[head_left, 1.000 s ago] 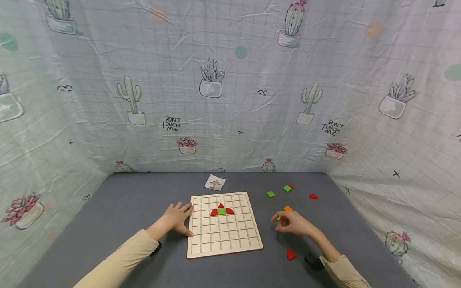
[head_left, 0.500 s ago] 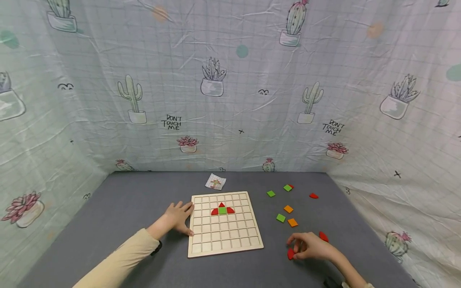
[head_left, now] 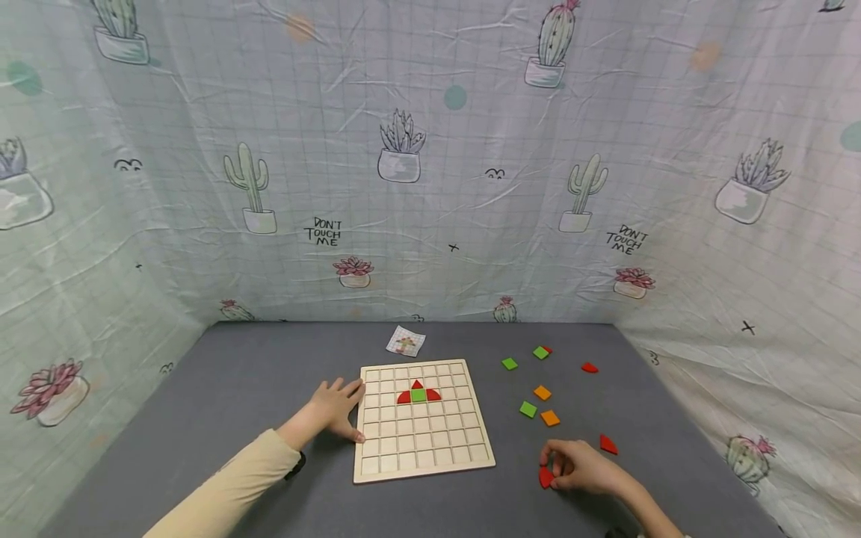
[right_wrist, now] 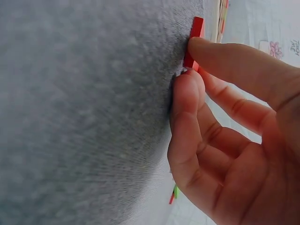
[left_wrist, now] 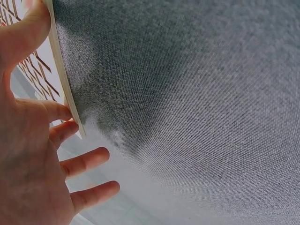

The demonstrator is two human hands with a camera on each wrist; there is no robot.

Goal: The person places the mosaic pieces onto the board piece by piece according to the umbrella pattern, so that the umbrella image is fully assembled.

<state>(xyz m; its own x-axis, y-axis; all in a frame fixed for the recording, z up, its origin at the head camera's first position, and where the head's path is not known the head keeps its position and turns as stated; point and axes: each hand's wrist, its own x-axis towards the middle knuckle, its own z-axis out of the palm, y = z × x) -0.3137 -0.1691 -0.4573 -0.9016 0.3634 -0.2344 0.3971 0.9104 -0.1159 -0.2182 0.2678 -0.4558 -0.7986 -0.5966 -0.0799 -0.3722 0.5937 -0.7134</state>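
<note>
My left hand rests with spread fingers against the left edge of the wooden grid board; the left wrist view has its thumb and fingertips right at the rim. On the board a green square tile sits between two red quarter-round tiles, below a red triangle tile. Right of the board, my right hand pinches a red quarter-round tile low at the tabletop. In the right wrist view, the thumb presses this red tile with curled fingers beside it; part of it is hidden.
Another red tile lies right of my right hand. Beyond are two orange squares, several green squares and a red piece. A small printed card lies behind the board. A cactus-print curtain surrounds the grey table.
My right hand has come from beside the green and orange squares toward the near red tile and now pinches it. My left hand stays at the board's edge.
</note>
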